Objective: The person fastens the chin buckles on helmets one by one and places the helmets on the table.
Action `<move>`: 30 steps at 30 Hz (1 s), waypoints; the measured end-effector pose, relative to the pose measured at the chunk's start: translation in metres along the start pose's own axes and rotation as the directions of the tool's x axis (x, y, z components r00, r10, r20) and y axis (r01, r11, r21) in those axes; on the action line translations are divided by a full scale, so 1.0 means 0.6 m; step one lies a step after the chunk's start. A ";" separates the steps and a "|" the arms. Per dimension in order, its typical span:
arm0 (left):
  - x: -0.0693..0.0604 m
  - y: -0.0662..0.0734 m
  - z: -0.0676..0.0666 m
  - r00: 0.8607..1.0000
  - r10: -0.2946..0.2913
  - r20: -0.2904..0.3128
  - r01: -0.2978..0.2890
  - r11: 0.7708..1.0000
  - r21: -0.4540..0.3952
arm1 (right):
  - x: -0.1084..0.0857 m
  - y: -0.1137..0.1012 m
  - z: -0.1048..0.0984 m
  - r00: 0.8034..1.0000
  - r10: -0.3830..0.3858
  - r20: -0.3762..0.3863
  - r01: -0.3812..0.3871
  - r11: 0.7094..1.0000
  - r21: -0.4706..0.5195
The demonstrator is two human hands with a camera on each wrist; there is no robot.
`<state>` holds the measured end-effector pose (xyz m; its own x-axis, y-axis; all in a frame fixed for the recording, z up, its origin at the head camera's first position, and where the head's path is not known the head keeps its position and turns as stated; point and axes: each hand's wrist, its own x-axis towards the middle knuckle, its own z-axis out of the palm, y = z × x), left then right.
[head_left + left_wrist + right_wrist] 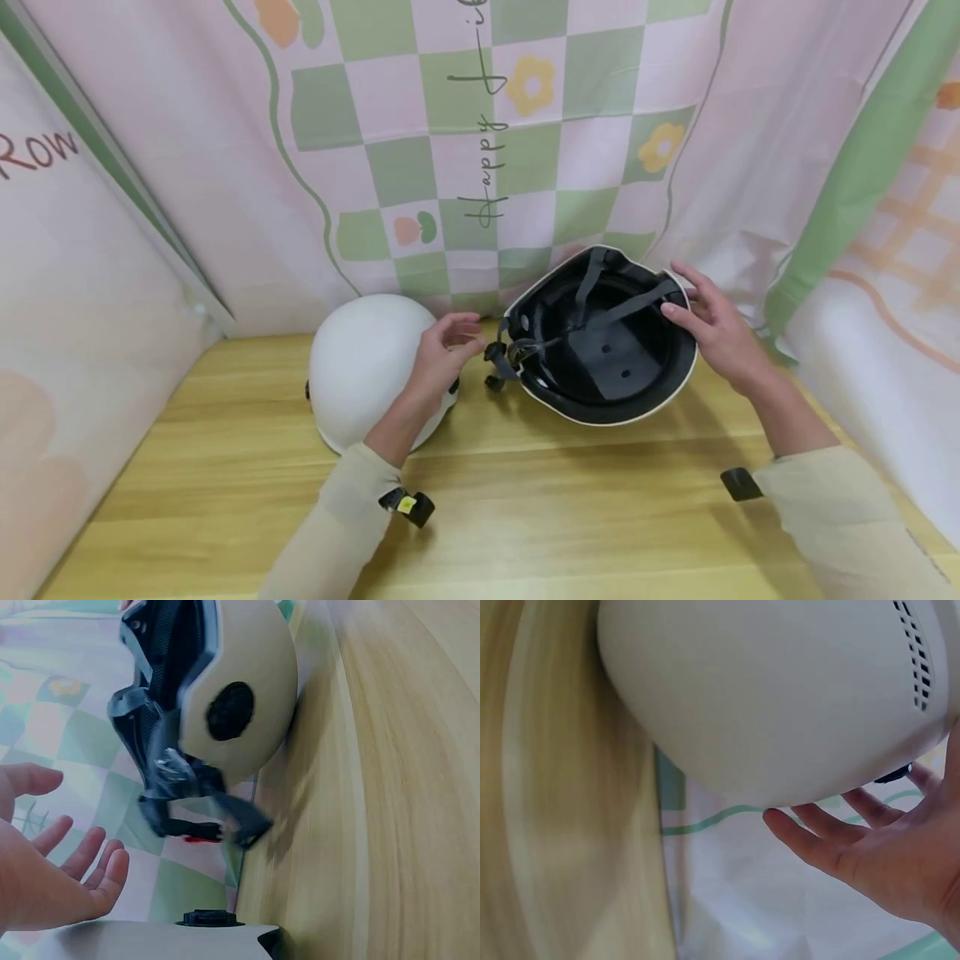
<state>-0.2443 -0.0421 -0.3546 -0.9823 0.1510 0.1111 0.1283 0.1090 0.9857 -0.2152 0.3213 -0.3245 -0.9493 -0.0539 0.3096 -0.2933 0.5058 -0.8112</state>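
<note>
- Head: The tilted helmet [611, 362], 1 of 2 white ones, was at the back of the wooden table [540, 525], black lining facing the camera. The right hand [720, 333] gripped its rim, thumb inside, fingers outside. The domed helmet [363, 367] stood crown up. The left hand [441, 354] hung just beside the dangling straps [505, 364], holding nothing.
- Left wrist: That hand's fingers were loosely bent and apart from the straps.
- Right wrist: Fingertips touched the tilted helmet's shell, which bore small vents [919, 656].
</note>
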 end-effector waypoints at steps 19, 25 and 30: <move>-0.015 -0.004 0.000 1.000 0.014 0.026 -0.016 0.998 0.053 | -0.009 0.038 0.009 0.995 0.101 0.022 -0.099 0.992 -0.080; -0.020 -0.001 0.008 0.999 0.051 0.015 -0.052 0.994 0.094 | -0.007 0.038 0.009 0.995 0.097 0.038 -0.092 0.990 -0.105; -0.018 0.000 0.019 0.995 0.095 0.031 -0.098 0.988 0.119 | -0.002 0.037 0.011 0.996 0.084 0.040 -0.080 0.993 -0.091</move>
<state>-0.2322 -0.0325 -0.3573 -0.9609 0.1911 0.2006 0.2396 0.2095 0.9480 -0.2211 0.3270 -0.3463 -0.9743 -0.0459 0.2203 -0.2050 0.5850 -0.7847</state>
